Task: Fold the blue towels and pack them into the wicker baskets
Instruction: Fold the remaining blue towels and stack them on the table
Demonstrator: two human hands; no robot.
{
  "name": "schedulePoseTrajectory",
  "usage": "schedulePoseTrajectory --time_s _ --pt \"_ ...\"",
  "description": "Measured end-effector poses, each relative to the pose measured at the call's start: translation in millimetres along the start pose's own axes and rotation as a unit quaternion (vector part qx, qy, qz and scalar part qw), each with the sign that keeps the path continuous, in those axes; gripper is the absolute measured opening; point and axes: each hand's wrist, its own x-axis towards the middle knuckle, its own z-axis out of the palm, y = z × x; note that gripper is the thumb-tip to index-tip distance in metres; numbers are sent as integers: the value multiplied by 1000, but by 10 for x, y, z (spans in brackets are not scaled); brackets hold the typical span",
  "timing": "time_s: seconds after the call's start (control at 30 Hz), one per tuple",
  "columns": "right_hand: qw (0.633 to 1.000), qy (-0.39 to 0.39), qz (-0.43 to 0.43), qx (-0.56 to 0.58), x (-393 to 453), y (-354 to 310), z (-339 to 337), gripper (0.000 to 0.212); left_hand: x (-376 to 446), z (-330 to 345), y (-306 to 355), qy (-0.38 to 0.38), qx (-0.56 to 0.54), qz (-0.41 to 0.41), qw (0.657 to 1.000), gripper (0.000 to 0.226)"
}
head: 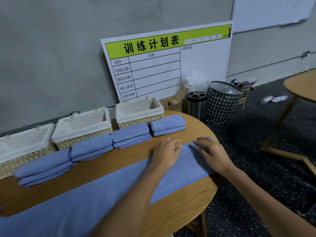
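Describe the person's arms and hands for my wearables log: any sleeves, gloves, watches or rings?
Both forearms are bare up to the frame edge, with no sleeve showing. The left hand and right hand wear no gloves. No watch, band or ring shows on either wrist or on the fingers, though motion blur softens the fingertips, so a very thin ring could be missed.
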Motion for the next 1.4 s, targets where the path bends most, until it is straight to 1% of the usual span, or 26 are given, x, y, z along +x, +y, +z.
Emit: schedulePoseTrajectory --time_s 0.07,0.13,0.17,0.27,0.3,0.33,0.4,0.47,0.57,0.67,0.83,0.93,1.03,1.07,1.13,1.17,1.2,1.27,1.4 --pt "997 60 18 -55 -21 101 -46 19 265 163 185 -25 -18 4 1000 38" --pt "988 83 62 -115 -58 188 -90 20 486 294 343 -40 -19 1 999 36" --pt "984 83 95 -125 -76 220 -108 23 573 343 408 -45 -20 0 999 32" --pt "973 62 196 -104 -130 258 -144 44 745 433 523 -56 -47 -13 997 12" --pt "971 50 216 -88 -146 261 -154 49 780 452 532 -65 -64 -24 996 9" --pt "970 36 230 -71 -160 263 -163 53 808 473 521 -75 -80 -36 993 12" --pt "969 20 241 -42 -195 276 -184 52 854 493 491 -84 -109 -49 989 16" --pt "970 31 241 -18 -230 297 -213 46 893 482 448 -91 -155 -50 982 13" --pt "972 48 229 -16 -277 291 -270 31 884 437 448 -104 -236 -32 966 10" --pt "980 68 186 28 -275 276 -317 20 857 423 471 -107 -288 -16 951 19" --pt "984 103 114 92 -240 84 -410 19 825 240 473 -87 -362 -5 928 34" --pt "983 103 54 139 -204 -207 -414 27 743 -56 414 -62 -404 -7 913 37" --pt "977 81 -15 199 -152 -578 -347 34 591 -390 222 -47 -465 -41 883 36" --pt "974 72 -25 215 -132 -727 -309 36 530 -518 133 -47 -490 -61 868 33" --pt "971 54 -38 232 -86 -1031 -197 40 381 -791 -68 -60 -551 -100 827 27" --pt "969 41 -42 242 -65 -1177 -126 42 297 -930 -182 -66 -574 -113 809 27" --pt "966 24 -48 252 -47 -1324 -47 43 195 -1079 -301 -66 -589 -121 796 33" --pt "962 -7 -63 265 -33 -1626 121 45 -17 -1355 -572 -62 -600 -136 786 50" --pt "951 -53 -107 284 -104 -2278 481 45 -508 -1842 -1150 -52 -587 -169 790 78"
